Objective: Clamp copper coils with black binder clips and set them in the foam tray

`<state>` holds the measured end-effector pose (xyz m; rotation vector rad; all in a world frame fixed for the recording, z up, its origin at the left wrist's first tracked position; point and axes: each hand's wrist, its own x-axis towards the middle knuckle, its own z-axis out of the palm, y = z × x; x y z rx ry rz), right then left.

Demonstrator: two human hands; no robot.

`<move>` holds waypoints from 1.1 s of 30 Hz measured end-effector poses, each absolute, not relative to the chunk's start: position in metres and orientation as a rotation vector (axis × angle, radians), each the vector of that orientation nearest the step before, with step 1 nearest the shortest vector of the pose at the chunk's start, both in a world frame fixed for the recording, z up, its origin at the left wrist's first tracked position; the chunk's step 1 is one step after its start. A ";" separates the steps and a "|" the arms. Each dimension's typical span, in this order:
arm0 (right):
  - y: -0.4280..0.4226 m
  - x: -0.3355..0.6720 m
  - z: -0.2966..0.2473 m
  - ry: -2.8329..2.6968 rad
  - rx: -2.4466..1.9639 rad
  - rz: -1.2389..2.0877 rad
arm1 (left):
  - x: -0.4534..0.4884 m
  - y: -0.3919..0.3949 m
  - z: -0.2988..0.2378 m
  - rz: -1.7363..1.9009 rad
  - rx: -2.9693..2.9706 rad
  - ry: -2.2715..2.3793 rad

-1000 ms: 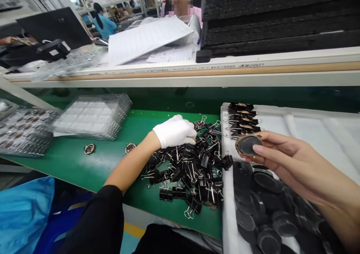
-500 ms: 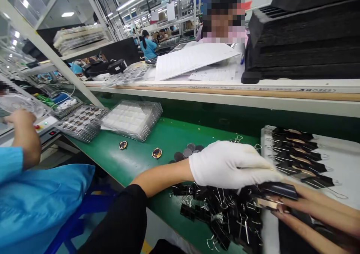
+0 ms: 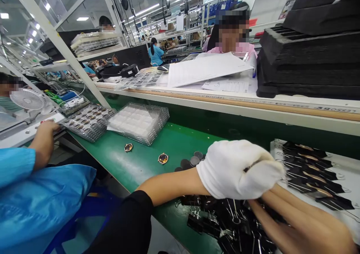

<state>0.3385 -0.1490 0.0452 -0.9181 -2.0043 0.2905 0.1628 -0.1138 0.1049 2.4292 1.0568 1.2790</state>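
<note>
My left hand, in a white glove, is curled shut just above the pile of black binder clips; a dark slit shows in its grip, and I cannot make out what it holds. My bare right hand reaches in from the lower right. Its fingers are pressed together and their tips are hidden under the glove. Right of both hands, a white tray carries a row of clipped pieces. A few dark round discs lie on the green belt left of the glove.
Two small coil parts lie on the belt. Behind them are clear blister trays and a tray of parts. A co-worker in blue sits at the left by a fan. The shelf holds papers and black foam.
The view has swung up and left. My left hand left the clip pile and closed over the round disc in my right hand; the disc is now hidden between the hands.
</note>
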 end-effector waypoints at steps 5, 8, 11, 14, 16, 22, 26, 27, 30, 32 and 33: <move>-0.141 0.313 0.055 -1.979 -0.780 -0.254 | 0.149 -0.105 0.118 1.439 2.098 1.091; -0.138 0.301 0.064 -1.987 -0.689 -0.478 | 0.144 -0.102 0.123 1.498 1.930 0.962; -0.138 0.290 0.072 -2.002 -0.667 -0.491 | 0.143 -0.100 0.125 1.539 1.902 0.889; -0.141 0.284 0.075 -2.019 -0.643 -0.454 | 0.143 -0.099 0.127 1.540 1.918 0.947; -0.143 0.283 0.074 -2.024 -0.634 -0.398 | 0.143 -0.096 0.129 1.535 1.910 0.975; -0.150 0.287 0.072 -2.083 -0.717 -0.046 | 0.134 -0.085 0.129 1.634 1.790 0.972; -0.149 0.284 0.075 -2.058 -0.738 0.075 | 0.130 -0.079 0.126 1.672 1.749 1.004; -0.148 0.282 0.075 -2.051 -0.745 0.104 | 0.130 -0.079 0.126 1.666 1.740 1.018; -0.141 0.282 0.073 -2.033 -0.789 0.197 | 0.128 -0.078 0.127 1.622 1.787 1.071; -0.136 0.284 0.073 -2.028 -0.827 0.212 | 0.129 -0.081 0.130 1.565 1.894 1.130; -0.134 0.285 0.073 -2.033 -0.847 0.209 | 0.129 -0.083 0.131 1.531 1.949 1.161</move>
